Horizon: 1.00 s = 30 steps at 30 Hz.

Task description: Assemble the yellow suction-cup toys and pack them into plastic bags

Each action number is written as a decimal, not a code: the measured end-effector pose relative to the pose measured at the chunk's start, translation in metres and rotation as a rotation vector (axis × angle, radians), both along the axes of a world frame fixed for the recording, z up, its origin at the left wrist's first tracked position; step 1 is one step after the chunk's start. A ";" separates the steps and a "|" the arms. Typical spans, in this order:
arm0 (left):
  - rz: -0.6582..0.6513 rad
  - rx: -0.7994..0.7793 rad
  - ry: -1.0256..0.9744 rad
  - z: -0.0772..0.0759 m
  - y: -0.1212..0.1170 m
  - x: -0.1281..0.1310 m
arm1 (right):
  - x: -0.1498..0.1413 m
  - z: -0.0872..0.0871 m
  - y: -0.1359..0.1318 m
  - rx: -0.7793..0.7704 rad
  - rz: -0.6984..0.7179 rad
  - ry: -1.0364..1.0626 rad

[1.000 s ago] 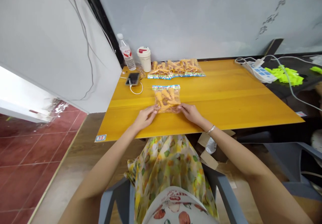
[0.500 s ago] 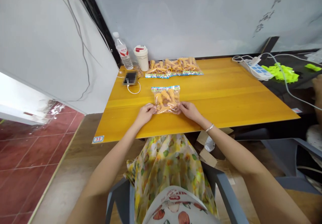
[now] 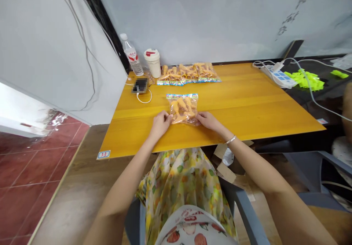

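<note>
Squarely, left hand [image 3: 161, 124], right hand [image 3: 209, 121] flank bag [image 3: 183, 110]; seal [image 3: 182, 95] points away.

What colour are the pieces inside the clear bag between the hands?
Orange-yellow: the pieces show best in the head view, through the clear bag.

1. A yellow wooden table [image 3: 242, 105] fills the middle of the view, with a numbered sticker [image 3: 103, 154] on its near left corner.
2. At the back left stand a clear water bottle [image 3: 132, 54] and a white cup [image 3: 153, 64].
3. In front of them lies a blurred phone [image 3: 140, 85] with a white cable [image 3: 144, 99].
4. To their right, sealed bags of orange claw-shaped pieces [image 3: 188, 74] lie in a row.
5. Nearer the front, a single matching bag [image 3: 183, 108] lies flat.
</note>
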State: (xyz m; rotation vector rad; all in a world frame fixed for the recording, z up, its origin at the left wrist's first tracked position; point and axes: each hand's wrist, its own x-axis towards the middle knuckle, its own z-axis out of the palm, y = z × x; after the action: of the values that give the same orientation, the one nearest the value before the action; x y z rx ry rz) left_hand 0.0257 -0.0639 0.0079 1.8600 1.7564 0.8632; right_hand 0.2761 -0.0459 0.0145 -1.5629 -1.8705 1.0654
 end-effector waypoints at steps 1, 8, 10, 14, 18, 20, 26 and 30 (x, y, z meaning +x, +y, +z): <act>0.022 0.102 0.011 0.000 -0.005 0.002 | 0.000 -0.001 0.000 -0.001 0.003 -0.004; -0.279 0.503 0.285 0.004 -0.039 0.029 | -0.001 -0.006 0.002 0.034 0.020 -0.037; -0.412 0.484 0.365 0.003 -0.041 0.038 | 0.000 -0.007 0.002 0.037 0.028 -0.042; -0.361 0.404 0.437 -0.008 -0.036 0.042 | 0.001 -0.008 0.002 0.025 0.020 -0.022; -0.328 0.385 0.406 -0.016 -0.032 0.037 | 0.001 -0.008 0.000 0.002 0.009 0.041; -0.315 0.368 0.419 -0.016 -0.032 0.036 | 0.002 -0.008 0.000 -0.021 0.004 0.094; -0.262 0.319 0.491 -0.010 -0.036 0.041 | 0.016 -0.006 0.002 0.246 -0.209 0.378; -0.246 0.329 0.486 -0.010 -0.037 0.041 | 0.018 0.007 -0.007 0.686 -0.310 0.271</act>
State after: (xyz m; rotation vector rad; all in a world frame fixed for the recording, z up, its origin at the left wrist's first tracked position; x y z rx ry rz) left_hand 0.0670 -0.1007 -0.0017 2.6168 1.6591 0.6722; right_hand 0.2941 -0.0530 0.0219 -1.1741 -1.5125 0.3998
